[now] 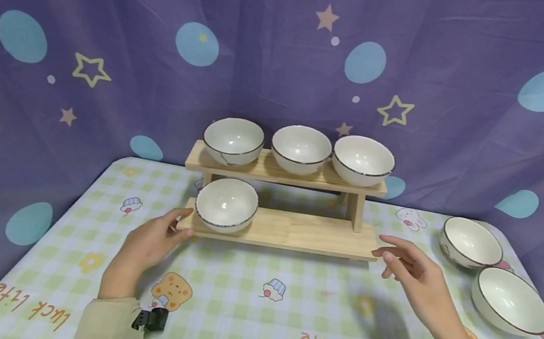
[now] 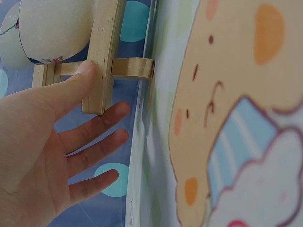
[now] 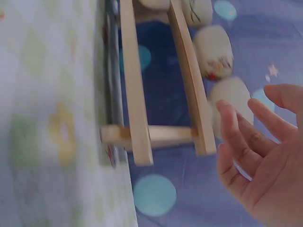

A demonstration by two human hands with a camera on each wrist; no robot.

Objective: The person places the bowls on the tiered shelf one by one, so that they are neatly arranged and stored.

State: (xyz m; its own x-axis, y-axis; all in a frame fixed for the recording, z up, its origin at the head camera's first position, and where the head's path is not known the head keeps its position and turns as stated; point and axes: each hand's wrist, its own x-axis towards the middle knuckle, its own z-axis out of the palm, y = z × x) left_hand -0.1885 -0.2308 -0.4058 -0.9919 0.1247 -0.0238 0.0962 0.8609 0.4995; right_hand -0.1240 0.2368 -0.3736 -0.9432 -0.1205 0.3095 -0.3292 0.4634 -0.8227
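A two-tier wooden rack [image 1: 294, 230] stands at the back middle of the table. Three white bowls [image 1: 301, 149] sit on its top shelf, and one white bowl [image 1: 226, 204] sits at the left of its lower shelf. My left hand [image 1: 152, 239] is open, its thumb touching the lower shelf's left end [image 2: 97, 71] beside that bowl [image 2: 52, 28]. My right hand [image 1: 409, 270] hovers open just off the lower shelf's right end [image 3: 142, 142], fingers loosely spread, holding nothing.
Two more white bowls [image 1: 471, 243] [image 1: 510, 301] lie on the table at the right. The table wears a green checked cloth [image 1: 248, 309] with cartoon prints. A purple star-patterned curtain [image 1: 114, 17] hangs close behind.
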